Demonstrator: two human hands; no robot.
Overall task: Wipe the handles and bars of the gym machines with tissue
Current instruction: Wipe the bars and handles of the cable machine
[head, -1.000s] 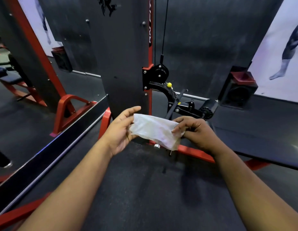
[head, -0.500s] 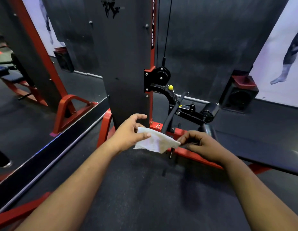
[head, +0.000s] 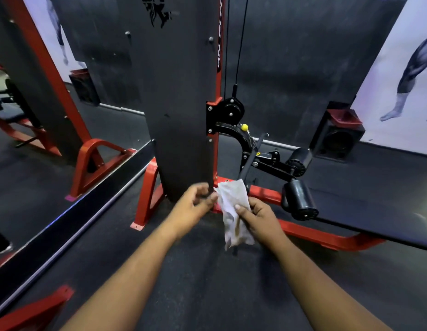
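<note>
- Two hands meet low in front of a red-and-black cable machine, over the dark rubber floor.
- The right hand grips a white tissue, thumb pressed on its face and fingers curled behind; the tissue is wrapped around a thin black bar that slants up from the hand toward the machine's pulley arm.
- The tissue stands roughly upright, its top edge above the right thumb and its crumpled lower end hanging below the hand, with the bar's tip showing just beneath it.
- The left hand sits just beside the tissue on its left, fingers loosely curled; motion blur hides whether the fingertips touch the tissue.
- One black foam roller pad lies to the right of the right hand, at the end of a black padded bench on a red frame.
- A mirror runs along the left wall.
</note>
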